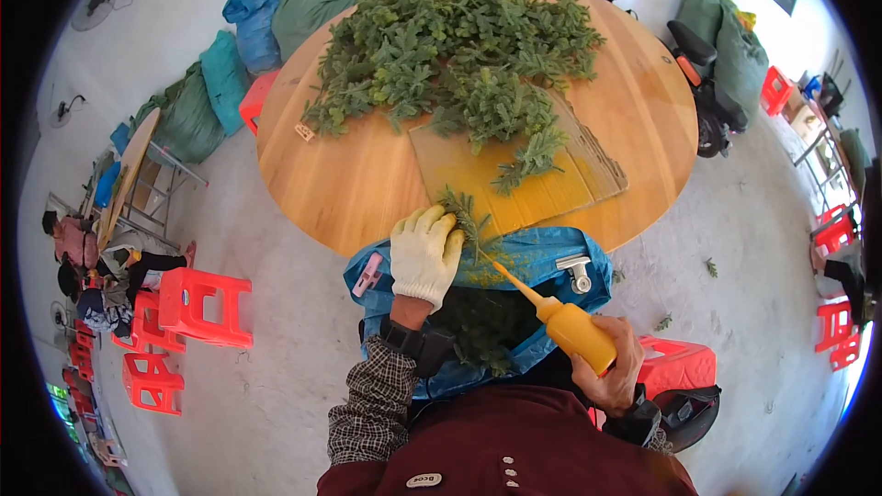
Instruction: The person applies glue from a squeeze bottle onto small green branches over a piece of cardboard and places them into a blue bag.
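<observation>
My left hand (425, 255), in a pale work glove, is closed on a small green artificial fir sprig (467, 216) above the table's near edge. My bare right hand (611, 367) grips a yellow squeeze bottle (577, 331). Its long thin nozzle slants up and left, the tip close to the sprig's lower stem. Below both hands a blue bag (542, 253) hangs open at the table edge, with more green sprigs (482, 326) inside. A metal bulldog clip (575, 274) and a pink clip (367, 274) sit on the bag's rim.
A large pile of fir sprigs (441, 55) covers the far part of the round wooden table (312, 184). One sprig lies on a yellow-stained cardboard sheet (579, 174). Red stools (204, 305) stand at the left, stuffed sacks (322, 0) along the wall, a scooter (707, 83) at the right.
</observation>
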Action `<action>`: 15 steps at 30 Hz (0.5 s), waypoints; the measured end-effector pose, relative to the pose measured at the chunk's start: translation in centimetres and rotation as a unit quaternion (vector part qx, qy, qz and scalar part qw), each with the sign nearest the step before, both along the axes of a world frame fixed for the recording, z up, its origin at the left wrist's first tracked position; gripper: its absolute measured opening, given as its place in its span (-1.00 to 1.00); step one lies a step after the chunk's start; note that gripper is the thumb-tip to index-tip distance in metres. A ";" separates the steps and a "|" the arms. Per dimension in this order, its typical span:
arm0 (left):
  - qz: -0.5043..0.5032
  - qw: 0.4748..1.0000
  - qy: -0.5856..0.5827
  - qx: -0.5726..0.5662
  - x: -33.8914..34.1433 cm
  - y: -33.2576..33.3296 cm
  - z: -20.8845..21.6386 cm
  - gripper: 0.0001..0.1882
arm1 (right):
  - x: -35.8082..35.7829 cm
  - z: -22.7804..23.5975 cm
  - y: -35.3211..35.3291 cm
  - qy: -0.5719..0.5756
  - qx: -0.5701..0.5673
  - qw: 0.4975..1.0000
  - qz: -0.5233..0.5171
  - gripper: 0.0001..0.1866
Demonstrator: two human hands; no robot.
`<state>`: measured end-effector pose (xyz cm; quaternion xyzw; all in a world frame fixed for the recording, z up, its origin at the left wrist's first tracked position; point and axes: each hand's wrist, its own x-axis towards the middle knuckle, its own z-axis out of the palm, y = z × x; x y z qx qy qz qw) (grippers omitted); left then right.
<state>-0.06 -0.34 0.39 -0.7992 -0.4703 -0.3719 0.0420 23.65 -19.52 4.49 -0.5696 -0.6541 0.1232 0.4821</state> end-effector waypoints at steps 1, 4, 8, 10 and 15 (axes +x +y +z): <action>0.001 1.000 0.000 0.001 0.0 0.0 0.0 -0.76 | 0.0 0.1 0.3 -0.003 0.018 1.000 -0.003 -0.45; 0.000 1.000 0.000 0.001 0.0 0.0 0.0 -0.76 | -0.3 -0.5 1.8 -0.004 0.030 0.999 -0.012 -0.44; 0.000 1.000 -0.002 0.002 0.1 -0.1 -0.1 -0.77 | -0.4 -0.9 2.2 -0.007 0.022 1.000 -0.012 -0.44; -0.004 1.000 -0.009 0.006 0.1 -0.1 -0.2 -0.77 | -0.4 -0.9 2.1 -0.009 0.014 1.000 -0.009 -0.44; 0.002 1.000 -0.004 0.013 0.1 -0.1 -0.1 -0.78 | -0.4 -1.1 0.6 -0.006 0.019 1.000 -0.004 -0.44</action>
